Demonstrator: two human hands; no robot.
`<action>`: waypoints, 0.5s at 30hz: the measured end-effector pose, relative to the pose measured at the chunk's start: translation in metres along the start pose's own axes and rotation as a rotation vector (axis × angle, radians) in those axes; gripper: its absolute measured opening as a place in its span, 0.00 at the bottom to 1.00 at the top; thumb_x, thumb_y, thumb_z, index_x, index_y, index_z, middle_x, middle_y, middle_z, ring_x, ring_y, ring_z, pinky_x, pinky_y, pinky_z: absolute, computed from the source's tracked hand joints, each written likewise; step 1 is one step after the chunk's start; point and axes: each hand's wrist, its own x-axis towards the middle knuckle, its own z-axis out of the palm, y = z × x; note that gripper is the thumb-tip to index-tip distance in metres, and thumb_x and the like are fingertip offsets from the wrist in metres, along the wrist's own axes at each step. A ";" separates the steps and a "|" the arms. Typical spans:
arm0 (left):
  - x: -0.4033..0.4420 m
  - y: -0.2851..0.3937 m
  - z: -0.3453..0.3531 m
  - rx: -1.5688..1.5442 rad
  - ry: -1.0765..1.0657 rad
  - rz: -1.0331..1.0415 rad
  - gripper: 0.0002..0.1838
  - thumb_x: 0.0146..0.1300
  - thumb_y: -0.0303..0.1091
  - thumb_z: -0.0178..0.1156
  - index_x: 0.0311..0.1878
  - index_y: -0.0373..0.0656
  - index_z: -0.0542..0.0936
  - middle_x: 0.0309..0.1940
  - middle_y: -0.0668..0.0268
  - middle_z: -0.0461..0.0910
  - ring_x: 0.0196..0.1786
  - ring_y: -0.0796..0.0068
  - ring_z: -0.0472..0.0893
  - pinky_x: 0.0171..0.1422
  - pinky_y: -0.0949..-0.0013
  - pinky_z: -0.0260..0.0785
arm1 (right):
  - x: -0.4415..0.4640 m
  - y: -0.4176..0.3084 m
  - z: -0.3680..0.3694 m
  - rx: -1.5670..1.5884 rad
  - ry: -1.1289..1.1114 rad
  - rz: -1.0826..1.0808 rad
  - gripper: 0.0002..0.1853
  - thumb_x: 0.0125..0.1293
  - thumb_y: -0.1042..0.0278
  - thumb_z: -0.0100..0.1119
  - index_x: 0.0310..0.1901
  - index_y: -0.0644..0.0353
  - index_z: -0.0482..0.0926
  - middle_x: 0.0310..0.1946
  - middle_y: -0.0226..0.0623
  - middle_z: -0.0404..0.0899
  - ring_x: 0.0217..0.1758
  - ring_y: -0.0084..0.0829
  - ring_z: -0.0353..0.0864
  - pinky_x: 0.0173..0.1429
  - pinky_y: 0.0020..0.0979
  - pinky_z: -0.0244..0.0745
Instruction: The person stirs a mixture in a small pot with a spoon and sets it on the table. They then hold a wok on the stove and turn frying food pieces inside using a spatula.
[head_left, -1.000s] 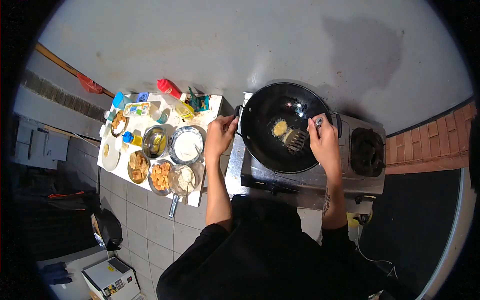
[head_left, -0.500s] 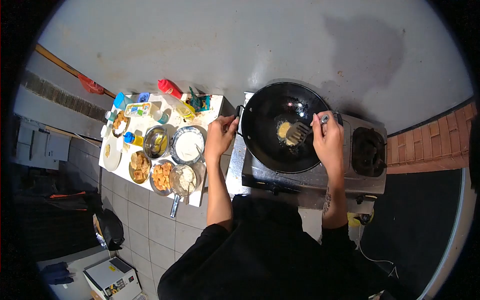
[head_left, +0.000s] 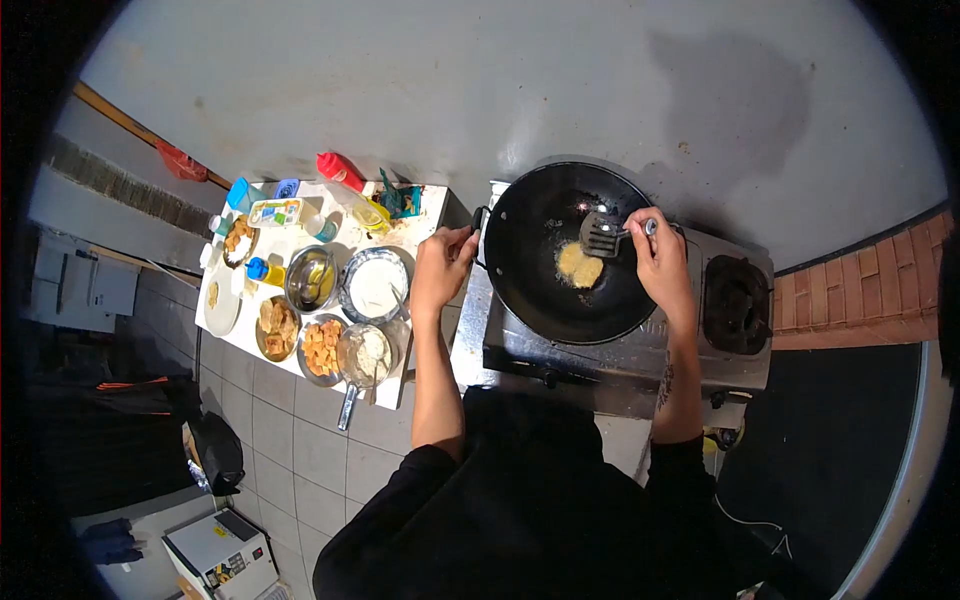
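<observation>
A black wok [head_left: 540, 300] sits on the left side of the gas stove. Its left handle is gripped by my left hand [head_left: 440, 268], fingers closed around it. My right hand [head_left: 658, 258] is closed on a slotted spatula [head_left: 603, 233], held over the right part of the wok. The blade hangs just above and right of a yellow, egg-like piece of food [head_left: 579, 266] at the wok's bottom. Whether the blade touches the food, I cannot tell. Small bubbling spots of oil show around the food.
On the stove's right is a bare burner [head_left: 738, 303]. The white table [head_left: 420, 225] on the left carries a bowl of white powder [head_left: 378, 284], a plate of orange-brown pieces [head_left: 322, 348], a pan with a handle [head_left: 366, 354], a red bottle [head_left: 340, 170] and other bowls. A grey wall stands behind.
The spatula has moved up and off the food, which now shows in full. My right hand has shifted slightly up and right. My left hand stays on the wok handle.
</observation>
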 end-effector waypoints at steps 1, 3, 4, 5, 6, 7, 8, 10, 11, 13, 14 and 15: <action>0.000 0.000 -0.001 0.014 -0.004 0.003 0.18 0.65 0.37 0.65 0.46 0.28 0.84 0.26 0.53 0.78 0.26 0.70 0.75 0.34 0.66 0.67 | -0.001 0.003 -0.001 0.001 -0.003 -0.002 0.04 0.71 0.73 0.56 0.40 0.65 0.74 0.26 0.44 0.76 0.24 0.31 0.76 0.32 0.31 0.67; 0.000 0.002 -0.002 0.018 0.002 -0.003 0.17 0.65 0.37 0.65 0.46 0.29 0.84 0.26 0.53 0.78 0.26 0.70 0.75 0.34 0.65 0.67 | -0.005 0.009 -0.003 -0.001 -0.075 0.039 0.04 0.72 0.72 0.55 0.41 0.64 0.74 0.29 0.42 0.78 0.28 0.27 0.77 0.35 0.29 0.69; -0.001 0.003 -0.002 0.022 0.003 -0.007 0.17 0.65 0.37 0.65 0.46 0.29 0.84 0.26 0.53 0.78 0.27 0.69 0.75 0.34 0.65 0.67 | -0.007 0.012 -0.002 -0.003 -0.078 0.037 0.04 0.72 0.72 0.55 0.41 0.64 0.74 0.29 0.42 0.78 0.28 0.27 0.77 0.35 0.29 0.69; -0.001 0.002 -0.001 0.021 0.005 -0.009 0.17 0.65 0.37 0.65 0.46 0.29 0.84 0.26 0.53 0.78 0.27 0.69 0.75 0.34 0.65 0.67 | -0.009 0.015 -0.001 0.039 -0.073 0.010 0.05 0.73 0.72 0.54 0.41 0.64 0.75 0.30 0.41 0.79 0.29 0.25 0.77 0.35 0.28 0.69; 0.000 0.000 0.000 0.016 0.008 0.001 0.17 0.65 0.37 0.65 0.46 0.29 0.84 0.26 0.53 0.78 0.27 0.69 0.75 0.34 0.65 0.67 | -0.010 0.016 0.000 0.081 -0.067 -0.017 0.05 0.73 0.72 0.53 0.42 0.64 0.75 0.31 0.39 0.80 0.30 0.23 0.77 0.36 0.27 0.70; 0.000 -0.001 0.000 0.013 0.012 0.011 0.17 0.65 0.37 0.65 0.46 0.29 0.84 0.26 0.53 0.78 0.26 0.68 0.75 0.34 0.65 0.67 | -0.012 0.017 0.001 0.081 -0.068 -0.016 0.05 0.73 0.72 0.53 0.42 0.64 0.75 0.31 0.39 0.80 0.30 0.23 0.77 0.36 0.27 0.70; 0.000 -0.002 0.001 0.013 0.011 0.009 0.17 0.65 0.37 0.65 0.46 0.29 0.84 0.26 0.53 0.78 0.26 0.68 0.75 0.34 0.65 0.67 | -0.013 0.018 0.001 0.127 -0.066 0.012 0.05 0.74 0.72 0.53 0.42 0.64 0.75 0.32 0.37 0.80 0.31 0.23 0.77 0.37 0.26 0.70; 0.000 -0.003 0.001 0.001 0.011 0.018 0.17 0.65 0.38 0.65 0.46 0.29 0.84 0.26 0.53 0.79 0.27 0.67 0.76 0.34 0.64 0.68 | -0.016 0.015 0.000 0.172 -0.062 0.042 0.04 0.74 0.72 0.53 0.42 0.63 0.75 0.33 0.35 0.81 0.32 0.22 0.77 0.37 0.26 0.70; 0.001 -0.003 0.001 0.001 0.010 0.018 0.17 0.65 0.38 0.65 0.46 0.29 0.84 0.26 0.53 0.79 0.27 0.67 0.76 0.34 0.64 0.68 | -0.017 0.012 -0.001 0.193 -0.064 0.049 0.04 0.74 0.72 0.53 0.42 0.63 0.75 0.33 0.34 0.81 0.32 0.21 0.77 0.38 0.26 0.70; 0.001 -0.003 0.000 0.027 0.004 0.010 0.18 0.65 0.38 0.65 0.46 0.29 0.84 0.26 0.52 0.79 0.27 0.67 0.77 0.35 0.65 0.69 | -0.020 0.007 -0.004 0.214 -0.066 0.058 0.04 0.74 0.73 0.53 0.42 0.63 0.75 0.33 0.33 0.81 0.33 0.19 0.77 0.38 0.25 0.70; 0.000 -0.002 0.000 0.027 0.003 0.010 0.18 0.65 0.38 0.65 0.46 0.29 0.84 0.26 0.52 0.79 0.27 0.67 0.77 0.35 0.65 0.69 | -0.021 0.005 -0.006 0.225 -0.064 0.073 0.04 0.74 0.73 0.53 0.43 0.63 0.75 0.33 0.33 0.81 0.33 0.19 0.76 0.38 0.24 0.70; 0.000 -0.001 0.000 0.028 0.002 0.005 0.18 0.65 0.38 0.65 0.46 0.29 0.84 0.27 0.52 0.80 0.28 0.67 0.78 0.36 0.65 0.69 | -0.022 0.002 -0.007 0.236 -0.062 0.088 0.04 0.74 0.73 0.53 0.43 0.63 0.75 0.34 0.33 0.81 0.33 0.18 0.76 0.38 0.24 0.69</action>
